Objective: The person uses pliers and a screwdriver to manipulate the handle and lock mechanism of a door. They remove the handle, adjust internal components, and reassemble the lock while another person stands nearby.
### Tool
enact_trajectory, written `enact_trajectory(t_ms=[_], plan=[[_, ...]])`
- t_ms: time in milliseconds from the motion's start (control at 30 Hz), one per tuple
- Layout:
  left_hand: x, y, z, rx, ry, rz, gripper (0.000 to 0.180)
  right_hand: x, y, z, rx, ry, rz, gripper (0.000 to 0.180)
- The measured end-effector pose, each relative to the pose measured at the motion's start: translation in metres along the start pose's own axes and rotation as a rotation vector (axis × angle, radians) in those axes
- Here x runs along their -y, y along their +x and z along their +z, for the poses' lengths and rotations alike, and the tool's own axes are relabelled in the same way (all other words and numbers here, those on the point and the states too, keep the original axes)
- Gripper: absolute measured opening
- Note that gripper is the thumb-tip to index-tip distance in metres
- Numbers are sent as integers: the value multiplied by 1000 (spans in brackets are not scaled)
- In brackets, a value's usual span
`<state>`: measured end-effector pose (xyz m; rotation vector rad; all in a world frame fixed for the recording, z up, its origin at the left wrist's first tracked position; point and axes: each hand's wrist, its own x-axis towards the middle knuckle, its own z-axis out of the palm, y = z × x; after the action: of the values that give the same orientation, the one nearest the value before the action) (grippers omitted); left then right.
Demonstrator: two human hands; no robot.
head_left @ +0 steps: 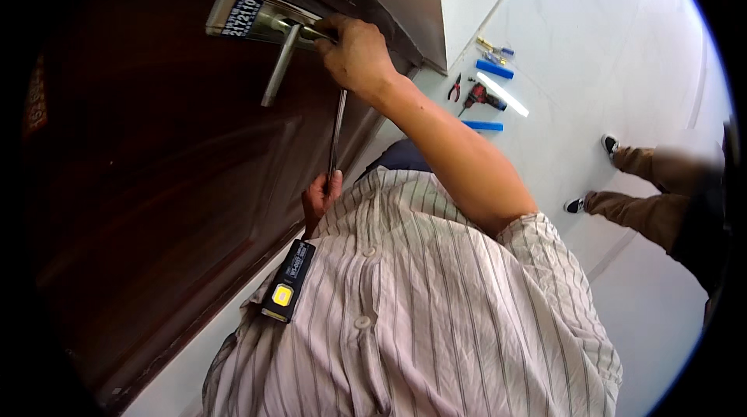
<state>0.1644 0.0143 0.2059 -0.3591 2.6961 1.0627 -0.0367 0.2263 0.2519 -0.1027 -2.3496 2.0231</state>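
A metal lock plate [272, 19] with a lever handle [282, 67] sits on the dark wooden door [156, 152]. My right hand [354, 51] is closed at the plate's right end, its fingertips around something small beside the lever's base; the hand itself hides most of that. Lower down, close to my shirt front, my left hand [320, 191] is closed round the bottom of a long thin metal rod [338, 129]. The rod stands nearly upright between the hands, its top just under my right hand. A blue and white printed sticker [243, 14] covers the plate's left part.
On the pale tiled floor to the right lie a red and black power drill [484, 96], pliers [454, 89], blue bars [495, 68] and screwdrivers [495, 48]. Another person's legs [642, 207] stand farther right. A black lamp [288, 281] is clipped to my shirt.
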Motion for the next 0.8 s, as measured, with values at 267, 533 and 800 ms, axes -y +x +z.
enact_trajectory(t_ms=[267, 533, 800], plan=[[-6, 13, -5, 61, -273, 10, 40, -36, 31, 7, 298, 461, 423, 25], [-21, 18, -17, -10, -330, 83, 35, -11, 36, -20, 459, 740, 601, 29], [-24, 28, -20, -103, -244, 260, 28, -14, 28, -5, 418, 502, 346, 24]])
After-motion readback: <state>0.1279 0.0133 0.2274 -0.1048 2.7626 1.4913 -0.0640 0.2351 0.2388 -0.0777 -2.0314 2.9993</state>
